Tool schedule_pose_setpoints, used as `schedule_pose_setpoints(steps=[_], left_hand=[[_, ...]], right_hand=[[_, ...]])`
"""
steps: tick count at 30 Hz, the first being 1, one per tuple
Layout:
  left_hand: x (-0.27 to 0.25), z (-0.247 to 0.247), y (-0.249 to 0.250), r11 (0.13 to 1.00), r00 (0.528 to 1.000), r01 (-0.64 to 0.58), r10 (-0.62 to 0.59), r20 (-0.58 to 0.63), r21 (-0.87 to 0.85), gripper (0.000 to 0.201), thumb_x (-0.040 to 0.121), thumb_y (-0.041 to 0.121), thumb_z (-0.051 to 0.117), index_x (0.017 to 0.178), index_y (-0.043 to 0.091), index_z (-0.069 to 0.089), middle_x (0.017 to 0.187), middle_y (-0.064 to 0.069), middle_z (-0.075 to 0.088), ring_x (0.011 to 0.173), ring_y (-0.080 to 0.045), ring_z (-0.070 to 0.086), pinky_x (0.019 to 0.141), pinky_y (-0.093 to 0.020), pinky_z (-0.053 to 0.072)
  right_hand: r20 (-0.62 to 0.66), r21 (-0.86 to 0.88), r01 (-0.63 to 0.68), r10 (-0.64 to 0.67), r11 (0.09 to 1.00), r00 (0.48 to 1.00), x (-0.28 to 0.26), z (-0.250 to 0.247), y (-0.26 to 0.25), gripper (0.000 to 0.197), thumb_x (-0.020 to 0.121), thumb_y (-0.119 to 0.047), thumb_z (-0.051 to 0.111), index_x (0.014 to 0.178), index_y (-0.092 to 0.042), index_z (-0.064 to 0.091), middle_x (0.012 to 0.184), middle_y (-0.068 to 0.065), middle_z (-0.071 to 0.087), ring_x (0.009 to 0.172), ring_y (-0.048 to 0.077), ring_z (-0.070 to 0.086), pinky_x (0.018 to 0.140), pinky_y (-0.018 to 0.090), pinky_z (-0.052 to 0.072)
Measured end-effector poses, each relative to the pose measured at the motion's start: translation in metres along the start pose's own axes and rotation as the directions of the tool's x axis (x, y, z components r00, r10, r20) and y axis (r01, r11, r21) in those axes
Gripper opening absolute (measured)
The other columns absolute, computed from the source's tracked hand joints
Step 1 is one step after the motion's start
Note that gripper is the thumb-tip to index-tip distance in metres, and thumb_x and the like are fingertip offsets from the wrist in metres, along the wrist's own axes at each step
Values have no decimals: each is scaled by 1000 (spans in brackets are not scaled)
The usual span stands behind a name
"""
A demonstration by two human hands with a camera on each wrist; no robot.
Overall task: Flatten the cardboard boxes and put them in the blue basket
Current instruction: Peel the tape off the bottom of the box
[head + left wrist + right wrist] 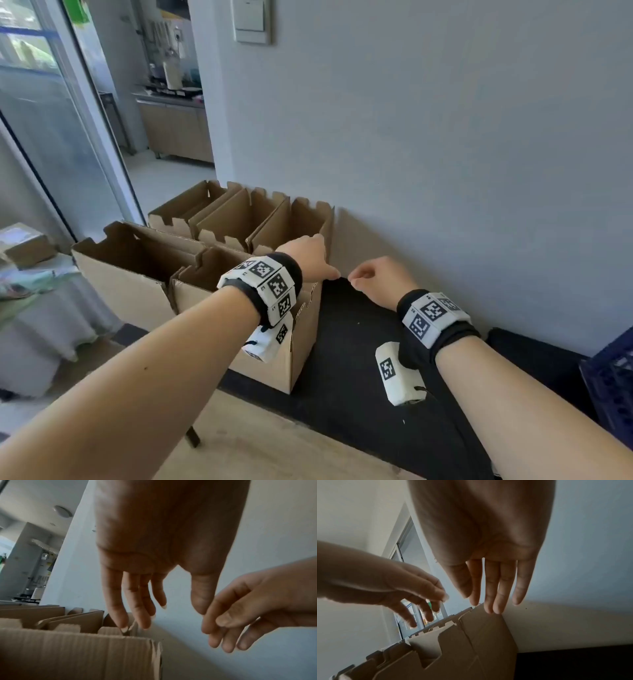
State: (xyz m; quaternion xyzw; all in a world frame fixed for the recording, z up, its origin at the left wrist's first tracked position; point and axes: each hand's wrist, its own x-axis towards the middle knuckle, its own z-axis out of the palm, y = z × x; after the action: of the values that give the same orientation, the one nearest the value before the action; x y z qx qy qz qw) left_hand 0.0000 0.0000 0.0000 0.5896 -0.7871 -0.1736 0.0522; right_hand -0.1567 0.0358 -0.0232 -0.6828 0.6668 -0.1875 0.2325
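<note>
Our left fingers [135,609] hang straight and loose, tips just above the far rim of the near box [274,356], holding nothing. Left hand [308,257] sits over that box's far-right corner, w/ the thumb pointing toward 3 o'clock. Right fingers [498,588] are also straight and together, released, nothing in them; in the head view the right hand [376,277] looks a bit more curled, but the wrist view shows no grip. It hovers just beside the left thumb, at 3 o'clock from it, over the black mat [359,342].

Where the work is: five open cardboard boxes stand on the floor, all still erect. The near box is right under our left wrist; a bigger box [126,270] touches it at 9 o'clock; a back row of three boxes [239,219] stands along the wall [445,137] at 12 o'clock. The blue basket [613,383] is only a corner at the frame edge, approx 4 o'clock from our right hand, well apart from the boxes.

We judge the step is taking hold of the first box, prob. the near one or the rightmost back one; can't tell which. To do it well:
- grip two opposite top edges, one hand each, not the notched flaps, which look liable to tear
- lift it clear of its neighbours before collapsing, since they touch
- bottom isn't visible; check whether it's taped or tucked, open it first
- push diagonal corners together so it folds along its creases
- carry flat toward 4 o'clock.
</note>
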Motion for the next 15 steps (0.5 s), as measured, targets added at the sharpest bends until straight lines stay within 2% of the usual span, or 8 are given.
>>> schedule_pose_setpoints(steps=[2, 4, 6, 7, 9, 11, 13, 15], left_hand=[[-2, 5, -2, 997, 996, 79, -79, 41, 13, 60, 81, 44, 67, 124, 9, 43, 113, -6, 57, 98, -21, 58, 84, -35, 53], [-4, 11, -4, 991, 987, 135, -136, 91, 17, 61, 81, 39, 69, 125, 9, 40, 113, -10, 58, 100, -24, 60, 85, -38, 55], [-5, 16, -2, 984, 973, 178, -179, 143, 17, 57, 83, 26, 68, 127, 8, 37, 112, -14, 58, 99, -29, 63, 84, -41, 56], [-5, 18, -1, 982, 970, 185, -186, 153, 22, 54, 84, 18, 67, 128, 8, 36, 113, -15, 57, 98, -31, 64, 83, -42, 57], [-7, 19, 2, 982, 971, 188, -190, 142, 33, 53, 85, 12, 63, 130, 8, 36, 115, -16, 54, 97, -32, 64, 83, -42, 57], [-8, 21, 4, 983, 975, 183, -184, 126, 23, 56, 86, 25, 65, 132, 10, 35, 117, -13, 54, 97, -28, 63, 82, -39, 57], [-10, 25, 5, 979, 967, 197, -202, 156, 49, 70, 83, 35, 69, 136, 9, 32, 120, -12, 56, 102, -27, 61, 83, -38, 57], [-13, 31, 5, 972, 953, 219, -233, 196, 88, 70, 82, 26, 71, 137, 8, 32, 120, -12, 57, 103, -28, 62, 85, -40, 56]], right_hand=[[7, 5, -17, 17, 1000, 1000, 0, 1, 5, 17, 91, -20, 56, 95, -22, 72, 91, -8, 67, 93, 14, 63, 84, 27, 49], [28, 15, -23, 22, 1000, 999, -4, 4, 11, 17, 91, -19, 55, 96, -22, 72, 81, -11, 62, 87, 14, 62, 74, 24, 48], [37, 40, -32, 31, 999, 999, -7, 8, 15, 16, 91, -19, 55, 94, -23, 71, 74, -13, 59, 81, 14, 62, 62, 19, 46], [42, 54, -45, 43, 998, 998, -9, 9, 17, 16, 91, -19, 55, 94, -23, 70, 73, -13, 59, 81, 14, 63, 60, 18, 46], [44, 73, -62, 59, 995, 997, -14, 12, 25, 16, 91, -19, 56, 97, -21, 71, 76, -12, 60, 85, 13, 61, 73, 20, 47], [59, 86, -85, 80, 993, 995, -19, 16, 33, 18, 91, -19, 56, 100, -20, 71, 83, -8, 62, 92, 12, 61, 83, 22, 45], [77, 86, -100, 93, 991, 993, -24, 18, 43, 18, 91, -19, 56, 100, -20, 71, 86, -7, 64, 94, 12, 61, 82, 21, 42], [86, 78, -111, 104, 991, 991, -27, 19, 53, 17, 91, -19, 56, 100, -20, 71, 81, -10, 62, 92, 12, 60, 81, 21, 41]])
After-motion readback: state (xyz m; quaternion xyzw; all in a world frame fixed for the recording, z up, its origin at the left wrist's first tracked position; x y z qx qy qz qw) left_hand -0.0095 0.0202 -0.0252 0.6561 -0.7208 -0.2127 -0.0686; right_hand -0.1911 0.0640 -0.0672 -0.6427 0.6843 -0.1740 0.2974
